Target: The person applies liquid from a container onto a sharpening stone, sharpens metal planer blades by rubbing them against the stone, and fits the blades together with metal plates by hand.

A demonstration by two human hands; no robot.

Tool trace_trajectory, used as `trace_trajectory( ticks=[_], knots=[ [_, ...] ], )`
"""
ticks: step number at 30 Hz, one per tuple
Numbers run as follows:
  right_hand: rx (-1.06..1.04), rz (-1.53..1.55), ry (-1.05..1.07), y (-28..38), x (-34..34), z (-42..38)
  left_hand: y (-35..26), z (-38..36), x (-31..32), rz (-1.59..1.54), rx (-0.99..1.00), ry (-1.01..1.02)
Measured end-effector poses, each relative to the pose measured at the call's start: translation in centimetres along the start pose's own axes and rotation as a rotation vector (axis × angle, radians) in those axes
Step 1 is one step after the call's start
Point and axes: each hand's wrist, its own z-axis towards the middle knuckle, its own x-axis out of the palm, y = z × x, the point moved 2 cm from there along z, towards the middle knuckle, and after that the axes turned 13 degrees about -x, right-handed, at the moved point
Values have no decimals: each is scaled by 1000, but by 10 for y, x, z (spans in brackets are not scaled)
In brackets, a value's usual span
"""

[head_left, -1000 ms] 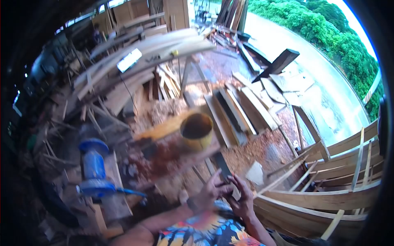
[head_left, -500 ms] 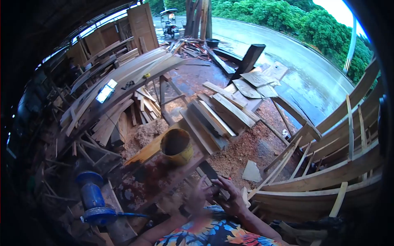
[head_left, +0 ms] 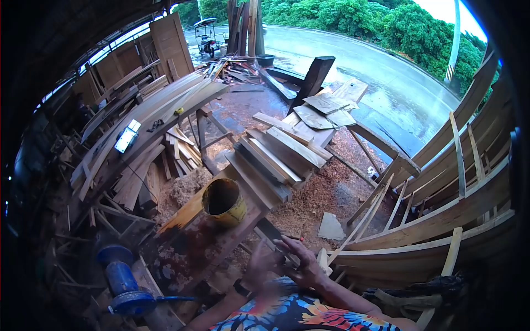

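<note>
Hands front and centre, close together just ahead of the floral top (head_left: 301,310): the left hand (head_left: 260,269) is a blur, a dark band (head_left: 240,287) around its wrist, and whether it grips anything I cannot tell. Beside it, the right hand (head_left: 305,263) shows more sharply, fingers stretched forward and slightly bent, palm turned toward its partner; anything tucked between the two is too murky to call. Just beyond the fingertips runs a dark strip (head_left: 268,228), angling from the work table (head_left: 190,255) down toward the hands, contact impossible to judge from this angle. Up on that reddish, stained table, a yellow bucket (head_left: 236,214) stands upright, dark inside, close to a row of boards (head_left: 287,156) lying side by side. Over on the left, a blue machine (head_left: 122,278) with round flanged ends, a thin blue bar (head_left: 176,298) poking out toward the middle. Out on the right, long curved planks (head_left: 397,255) with narrow wooden sticks across them, and nearby a pale flat piece (head_left: 331,227) lies on ground strewn with wood shavings (head_left: 301,219). Farther back, a bright rectangular device (head_left: 127,136) sits on long stacked timber (head_left: 165,105), and behind everything gleams a wet road (head_left: 353,58) edged by thick greenery (head_left: 359,25).
</note>
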Motion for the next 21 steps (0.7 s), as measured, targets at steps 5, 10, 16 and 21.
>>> trace_trajectory(
  ticks=[5, 10, 16, 21],
  knots=[
    [-25, -84, 74, 2, -1, 4, 9, 3, -10, -23, 2, -20],
    [-20, -16, 35, 1, 0, 3, 10, 3, -9, -19, 69, -28],
    [-54, -35, 7, 10, -2, 6, -5, -4, 7, 39, 16, -51],
    [-66, -13, -43, 6, 0, 3, -4, -6, 7, 54, 20, -72]
  ],
)
